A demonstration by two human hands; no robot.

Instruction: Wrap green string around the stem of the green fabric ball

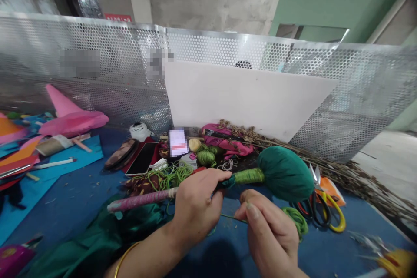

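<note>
My left hand point(199, 210) is wrapped round a mallet-like stick. Pinkish-purple thread covers the stick's left end point(140, 201), and light green thread is wound on its neck point(249, 176). On the right end sits a stuffed dark green cloth ball point(285, 173). Between thumb and forefinger, my right hand point(272, 230) pinches a green thread point(233, 217), which runs taut toward the stick below my left hand. A light green yarn bundle point(296, 222) lies just behind my right hand. The part of the stick inside my left grip is hidden.
Scissors with yellow and black handles point(325, 208) lie right of the ball. Dark green cloth point(84, 239) spreads at left. Behind my hands are tangled green yarn point(172, 173), a phone point(142, 159) and dried stalks point(368, 191). A perforated metal screen point(130, 69) bounds the back.
</note>
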